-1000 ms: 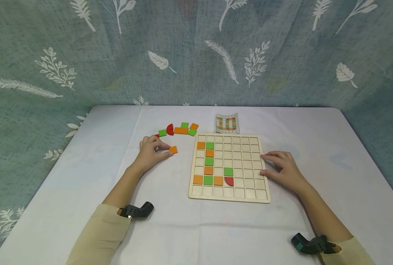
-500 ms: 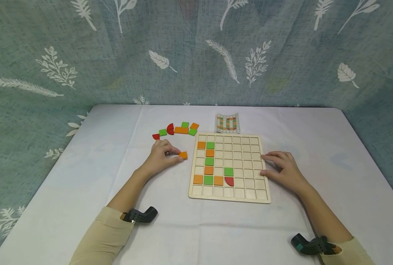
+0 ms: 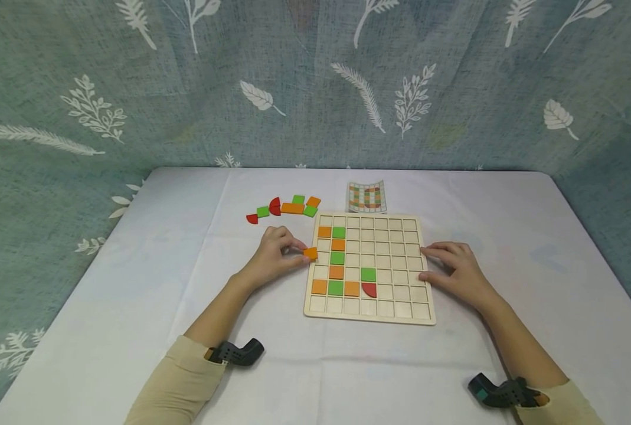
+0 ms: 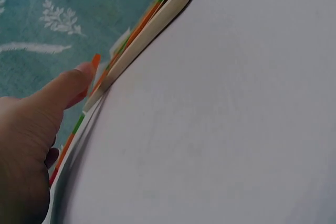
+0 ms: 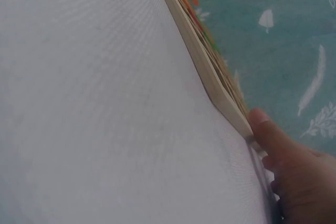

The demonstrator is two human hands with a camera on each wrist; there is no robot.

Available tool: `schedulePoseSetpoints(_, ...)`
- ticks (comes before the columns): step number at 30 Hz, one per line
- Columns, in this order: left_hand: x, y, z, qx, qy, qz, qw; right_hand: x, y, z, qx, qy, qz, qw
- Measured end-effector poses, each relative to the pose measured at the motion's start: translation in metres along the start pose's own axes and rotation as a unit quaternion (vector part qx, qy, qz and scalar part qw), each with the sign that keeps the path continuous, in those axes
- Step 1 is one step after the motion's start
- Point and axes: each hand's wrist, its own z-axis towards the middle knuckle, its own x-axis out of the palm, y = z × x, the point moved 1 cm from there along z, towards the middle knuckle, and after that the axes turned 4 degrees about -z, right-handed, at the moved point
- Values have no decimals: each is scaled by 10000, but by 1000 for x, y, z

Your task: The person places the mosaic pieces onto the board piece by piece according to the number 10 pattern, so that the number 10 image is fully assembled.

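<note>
In the head view my left hand pinches an orange square tile between thumb and fingers, over the left rim of a wooden grid board. The left wrist view shows this orange tile tilted above the board's edge. On the opposite side, the thumb and a finger of my right hand touch the right rim, spread apart. Orange and green squares fill several cells at the board's left. Right of these, a green square sits above a red quarter-round tile.
Behind the board lies a small pattern card with a coloured grid. Loose tiles are strewn left of it, among them an orange rectangle, a red quarter-round and several green squares. A white cloth covers the table.
My left hand has carried the orange tile rightward and slightly nearer, from beside the loose tiles to the board's left rim. The right hand stays at the right rim.
</note>
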Motion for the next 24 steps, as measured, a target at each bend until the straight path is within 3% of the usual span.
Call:
schedulePoseSetpoints(10,15,-19,2,333,-130,-40,9994,-1,0,0,-38,-30,-45,10000)
schedulePoseSetpoints(24,45,-58,4,1028,147,65,9946,-1,-2,1,-85,-58,14,9999)
